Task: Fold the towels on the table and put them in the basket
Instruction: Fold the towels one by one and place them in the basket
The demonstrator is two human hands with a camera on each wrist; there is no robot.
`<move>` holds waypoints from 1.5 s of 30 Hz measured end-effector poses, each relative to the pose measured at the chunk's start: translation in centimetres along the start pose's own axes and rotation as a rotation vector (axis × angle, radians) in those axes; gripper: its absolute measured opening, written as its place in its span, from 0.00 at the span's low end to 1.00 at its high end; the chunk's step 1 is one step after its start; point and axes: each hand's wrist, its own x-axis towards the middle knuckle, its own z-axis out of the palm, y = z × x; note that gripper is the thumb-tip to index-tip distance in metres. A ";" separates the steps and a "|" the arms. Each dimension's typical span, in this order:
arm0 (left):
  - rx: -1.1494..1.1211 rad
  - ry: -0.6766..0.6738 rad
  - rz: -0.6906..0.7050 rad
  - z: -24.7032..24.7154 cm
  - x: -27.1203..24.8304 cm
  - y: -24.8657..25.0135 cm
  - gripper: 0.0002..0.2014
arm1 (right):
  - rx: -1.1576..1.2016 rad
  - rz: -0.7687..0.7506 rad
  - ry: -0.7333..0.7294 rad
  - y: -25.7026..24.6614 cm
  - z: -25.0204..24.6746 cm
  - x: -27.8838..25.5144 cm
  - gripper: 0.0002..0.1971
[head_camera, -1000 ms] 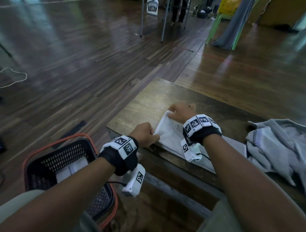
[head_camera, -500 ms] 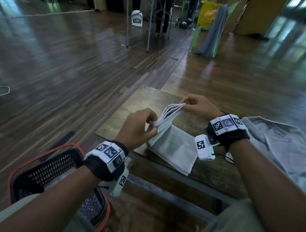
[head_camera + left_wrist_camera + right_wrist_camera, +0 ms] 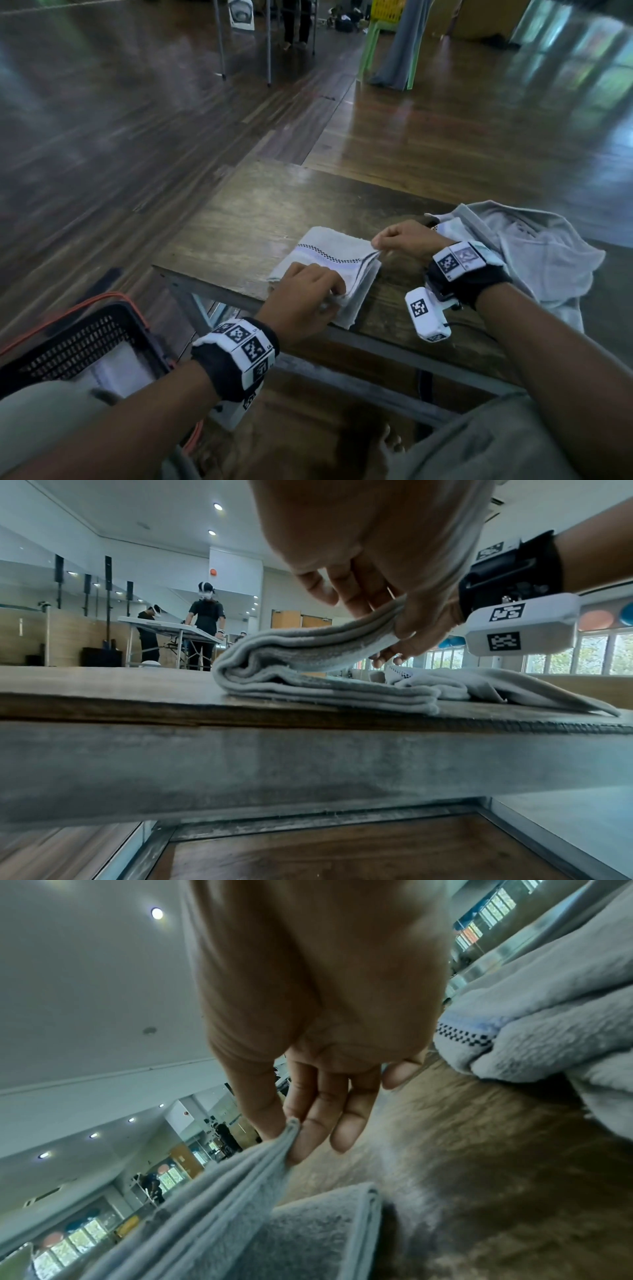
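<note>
A light grey towel with a checkered stripe lies folded over itself near the front left of the wooden table. My left hand pinches the near corner of its upper layers. My right hand pinches the far corner between thumb and fingers, holding the layered edge a little above the lower half. A second, crumpled grey towel lies on the table to the right of my right wrist. The black basket with an orange rim stands on the floor at lower left.
A folded white towel lies inside the basket. The table's metal frame runs under the front edge. Other people work at a table far behind. A green chair draped with grey cloth stands on the wooden floor beyond.
Both hands have carried the lifted towel edge over to the right and down, doubling the towel onto itself; the checkered stripe now faces up.
</note>
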 end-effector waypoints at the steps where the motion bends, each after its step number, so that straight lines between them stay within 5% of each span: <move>1: -0.014 -0.022 0.011 0.3 0.1 0.1 0.15 | -0.009 0.004 0.005 0.2 0.0 0.1 0.02; 11: 0.038 -0.140 0.046 2.7 0.9 0.4 0.11 | -0.208 -0.014 0.080 1.3 1.3 0.4 0.04; 24: 0.079 -0.110 0.017 1.2 1.2 -0.1 0.13 | -0.250 -0.083 0.273 1.3 2.2 0.5 0.10; 33: 0.081 -0.243 0.006 1.3 0.9 -0.3 0.09 | -0.384 -0.081 0.250 2.0 3.2 0.0 0.06; 38: 0.061 -0.129 -0.231 -1.2 2.8 -2.1 0.13 | -0.600 -0.141 0.200 1.0 3.2 -1.0 0.12; 45: 0.249 -0.451 -0.356 -1.7 3.1 -5.4 0.24 | -0.650 -0.453 -0.020 0.2 6.7 -5.3 0.19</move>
